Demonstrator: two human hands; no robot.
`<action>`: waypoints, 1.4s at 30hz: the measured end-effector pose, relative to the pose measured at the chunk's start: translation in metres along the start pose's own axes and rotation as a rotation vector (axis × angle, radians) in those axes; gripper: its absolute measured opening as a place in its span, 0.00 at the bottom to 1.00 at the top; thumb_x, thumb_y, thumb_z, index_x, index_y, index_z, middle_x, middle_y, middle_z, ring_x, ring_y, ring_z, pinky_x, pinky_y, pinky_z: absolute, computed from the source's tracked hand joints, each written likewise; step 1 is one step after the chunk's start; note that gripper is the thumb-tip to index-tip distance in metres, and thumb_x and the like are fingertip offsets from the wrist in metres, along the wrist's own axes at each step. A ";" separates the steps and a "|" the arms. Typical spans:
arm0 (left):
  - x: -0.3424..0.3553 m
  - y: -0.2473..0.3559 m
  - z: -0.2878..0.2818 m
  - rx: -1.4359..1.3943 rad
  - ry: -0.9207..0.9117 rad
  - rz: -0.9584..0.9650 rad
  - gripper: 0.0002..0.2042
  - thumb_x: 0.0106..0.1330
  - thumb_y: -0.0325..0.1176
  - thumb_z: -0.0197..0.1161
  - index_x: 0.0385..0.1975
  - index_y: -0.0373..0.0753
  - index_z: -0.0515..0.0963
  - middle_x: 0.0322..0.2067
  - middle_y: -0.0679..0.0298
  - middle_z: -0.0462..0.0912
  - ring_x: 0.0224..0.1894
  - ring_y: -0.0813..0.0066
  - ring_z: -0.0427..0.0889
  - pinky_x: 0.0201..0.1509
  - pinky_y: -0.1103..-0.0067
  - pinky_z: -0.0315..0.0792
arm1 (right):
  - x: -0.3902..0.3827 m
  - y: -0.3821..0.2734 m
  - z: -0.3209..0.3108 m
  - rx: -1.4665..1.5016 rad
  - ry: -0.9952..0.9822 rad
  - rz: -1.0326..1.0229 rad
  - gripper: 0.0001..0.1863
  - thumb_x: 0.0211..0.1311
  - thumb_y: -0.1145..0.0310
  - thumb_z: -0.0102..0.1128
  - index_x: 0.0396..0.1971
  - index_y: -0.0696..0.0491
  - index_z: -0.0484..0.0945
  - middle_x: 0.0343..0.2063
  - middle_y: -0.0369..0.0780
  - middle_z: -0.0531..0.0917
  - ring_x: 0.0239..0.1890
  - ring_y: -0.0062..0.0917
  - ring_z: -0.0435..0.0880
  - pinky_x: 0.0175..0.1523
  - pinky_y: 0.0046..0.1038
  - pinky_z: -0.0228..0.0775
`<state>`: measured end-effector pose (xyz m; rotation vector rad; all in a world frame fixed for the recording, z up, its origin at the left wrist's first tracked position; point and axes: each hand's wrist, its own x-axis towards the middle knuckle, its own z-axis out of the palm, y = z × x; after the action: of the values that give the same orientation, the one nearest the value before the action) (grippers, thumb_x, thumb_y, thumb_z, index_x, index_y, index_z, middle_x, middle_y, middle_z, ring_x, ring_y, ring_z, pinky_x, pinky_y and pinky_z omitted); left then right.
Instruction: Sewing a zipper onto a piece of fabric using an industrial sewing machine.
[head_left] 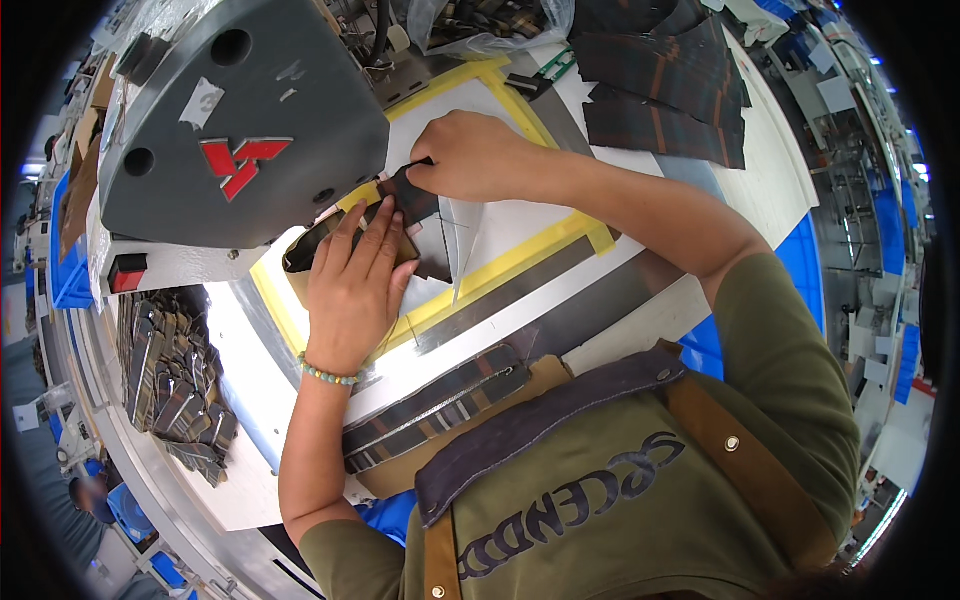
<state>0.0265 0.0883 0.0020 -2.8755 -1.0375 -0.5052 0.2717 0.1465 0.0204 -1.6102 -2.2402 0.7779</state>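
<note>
White counter [640, 270], yellow-taped frame: our left hand [352, 275] lies flat on the plaid piece [412, 205]; right hand [478, 155] pinches its far edge beside the sewing machine [240, 120].

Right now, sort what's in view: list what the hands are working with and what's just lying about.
In use: left hand, right hand, plaid fabric piece, sewing machine.

Lying about: stack of plaid pieces, pile of strips, green-handled scissors.
</note>
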 end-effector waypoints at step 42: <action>0.010 -0.004 0.007 -0.239 0.035 -0.140 0.19 0.63 0.27 0.74 0.55 0.33 0.86 0.64 0.58 0.84 0.70 0.50 0.75 0.73 0.60 0.70 | -0.016 0.057 0.015 -0.249 0.115 -0.825 0.26 0.65 0.76 0.62 0.62 0.41 0.86 0.70 0.33 0.80 0.72 0.32 0.75 0.75 0.38 0.69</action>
<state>0.0333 0.0983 -0.0018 -2.9951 -1.2602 -0.7325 0.3140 0.1412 -0.0229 -0.6320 -2.6429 0.1799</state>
